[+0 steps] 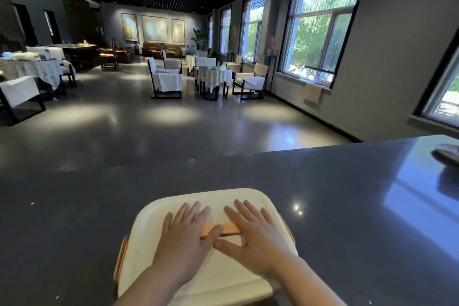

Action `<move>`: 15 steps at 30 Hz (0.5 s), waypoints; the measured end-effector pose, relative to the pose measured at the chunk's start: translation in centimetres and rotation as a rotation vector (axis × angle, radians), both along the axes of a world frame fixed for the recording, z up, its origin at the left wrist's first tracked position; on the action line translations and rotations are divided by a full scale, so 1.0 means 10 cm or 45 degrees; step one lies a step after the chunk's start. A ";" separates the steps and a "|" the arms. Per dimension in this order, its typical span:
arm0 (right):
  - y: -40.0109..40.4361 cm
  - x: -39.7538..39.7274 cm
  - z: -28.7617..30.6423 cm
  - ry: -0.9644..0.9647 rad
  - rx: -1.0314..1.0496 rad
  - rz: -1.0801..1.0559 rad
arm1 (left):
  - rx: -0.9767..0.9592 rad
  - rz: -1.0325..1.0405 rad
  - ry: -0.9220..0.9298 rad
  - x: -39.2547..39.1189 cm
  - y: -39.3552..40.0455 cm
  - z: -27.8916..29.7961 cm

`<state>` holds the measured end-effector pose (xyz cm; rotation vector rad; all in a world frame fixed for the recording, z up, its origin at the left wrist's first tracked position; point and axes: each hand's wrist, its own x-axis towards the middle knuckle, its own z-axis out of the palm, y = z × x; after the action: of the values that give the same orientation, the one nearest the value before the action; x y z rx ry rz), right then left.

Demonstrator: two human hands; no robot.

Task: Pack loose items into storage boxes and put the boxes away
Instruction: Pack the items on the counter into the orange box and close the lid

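Note:
A cream storage box [218, 199] with its lid on sits on the dark counter [347, 206] close in front of me. An orange handle [223, 228] lies flat in the middle of the lid, and orange side latches [121, 258] show at the left and right edges. My left hand [185, 241] and my right hand [255, 236] lie side by side, palms down, fingers straight, pressing on the lid over the handle. The box's contents are hidden.
A dark flat object [447, 154] lies at the counter's far right. Beyond the counter's far edge [273, 154] is an open grey floor with cloth-covered tables and chairs [213, 77], and windows [320, 32] along the right wall.

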<state>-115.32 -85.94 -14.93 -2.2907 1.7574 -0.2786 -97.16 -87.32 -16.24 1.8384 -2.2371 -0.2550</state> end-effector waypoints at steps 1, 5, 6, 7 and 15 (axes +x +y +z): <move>-0.01 -0.03 0.01 0.000 0.027 0.028 | 0.008 -0.005 -0.026 -0.01 0.01 0.00; 0.03 -0.16 0.10 -0.364 0.066 -0.054 | 0.052 -0.008 -0.056 -0.03 0.05 0.05; 0.06 -0.17 0.09 -0.450 -0.008 -0.170 | 0.065 -0.007 -0.066 -0.04 0.05 0.08; 0.08 -0.19 0.06 -0.440 -0.141 -0.285 | 0.082 -0.007 -0.081 -0.05 0.07 0.11; 0.11 -0.48 -0.20 -1.116 0.193 -0.913 | 0.013 -0.146 -0.184 -0.42 -0.06 0.28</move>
<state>-120.09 -84.80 -16.90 -1.0425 1.8661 -1.0318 -101.36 -87.90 -13.42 1.7883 -2.4467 -0.1578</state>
